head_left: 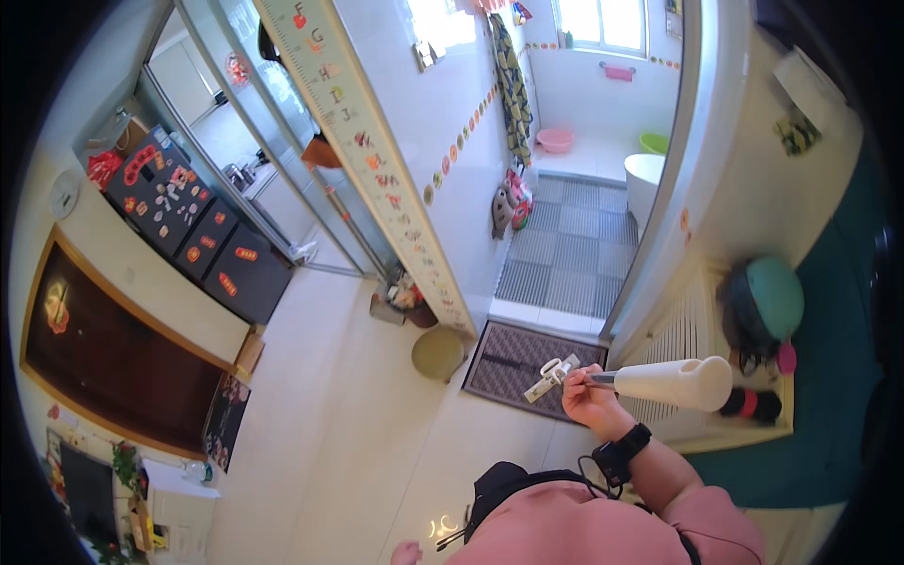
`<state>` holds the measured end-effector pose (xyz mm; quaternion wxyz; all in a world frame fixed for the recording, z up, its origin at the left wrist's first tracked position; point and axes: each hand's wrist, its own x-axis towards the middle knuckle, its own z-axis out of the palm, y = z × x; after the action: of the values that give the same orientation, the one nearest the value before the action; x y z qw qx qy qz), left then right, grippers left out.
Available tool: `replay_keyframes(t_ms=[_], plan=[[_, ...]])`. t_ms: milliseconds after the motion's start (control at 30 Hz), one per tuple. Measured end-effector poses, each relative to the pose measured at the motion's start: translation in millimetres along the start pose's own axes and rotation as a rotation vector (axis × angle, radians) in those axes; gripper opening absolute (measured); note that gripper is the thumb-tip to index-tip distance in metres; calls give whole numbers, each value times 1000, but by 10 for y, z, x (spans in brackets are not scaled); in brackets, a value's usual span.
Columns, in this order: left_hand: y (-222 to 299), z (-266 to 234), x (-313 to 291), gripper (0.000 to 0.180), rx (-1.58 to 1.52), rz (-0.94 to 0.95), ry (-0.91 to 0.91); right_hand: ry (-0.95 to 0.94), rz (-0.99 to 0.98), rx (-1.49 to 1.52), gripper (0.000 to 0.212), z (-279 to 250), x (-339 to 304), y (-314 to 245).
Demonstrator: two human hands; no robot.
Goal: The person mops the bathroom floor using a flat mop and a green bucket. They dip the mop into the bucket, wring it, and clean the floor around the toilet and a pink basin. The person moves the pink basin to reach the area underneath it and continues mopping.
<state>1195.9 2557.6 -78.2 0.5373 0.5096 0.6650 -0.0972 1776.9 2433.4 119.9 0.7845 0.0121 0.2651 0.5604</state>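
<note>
My right hand (589, 400) is closed round the thin metal pole of a long-handled floor tool that looks like a mop. Its thick white handle end (669, 383), with a hole in it, points up to the right, close to the camera. Past my fingers, the small white-and-grey head (552, 379) shows over the dark patterned doormat (508, 363); whether it touches the mat I cannot tell. A black device with a cable is strapped to my right wrist. Only a small part of my left hand (407, 553) shows at the lower edge, its fingers not readable.
Ahead, a doorway leads into a bathroom with grey floor mats (570, 245). An olive round stool (439, 354) and a bin (414, 306) stand by the wall end. At right are a slatted white cabinet (673, 348) and a green-and-black round object (767, 299). A dark fridge (202, 231) stands left.
</note>
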Motion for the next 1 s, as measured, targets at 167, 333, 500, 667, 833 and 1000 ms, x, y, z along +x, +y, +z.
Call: replay_keyframes(t_ms=[167,333,500,667,833,1000], plan=[[345,115,789,26,65,-232,10,3,-106,27,10,607,1013,-765],[2671,-418,2159,32,1331,577,14,-53,-191,126,13,1384,1733,-1441],[6415,763,2481,33,772,791,-92,-140,-204,236,15,2189,2252,-2161],[8928,2151,2056,22,1294,1328,-134,-176,-236,210,14,2714,3139,-3293],[10556,2837,1793,24,987,1560,-140,-93,-242,246,11,3612,3972,-4441],[11547,3002,2002,27,910,1214,-187,-64,-139,43,7,4514,4517,-5424]])
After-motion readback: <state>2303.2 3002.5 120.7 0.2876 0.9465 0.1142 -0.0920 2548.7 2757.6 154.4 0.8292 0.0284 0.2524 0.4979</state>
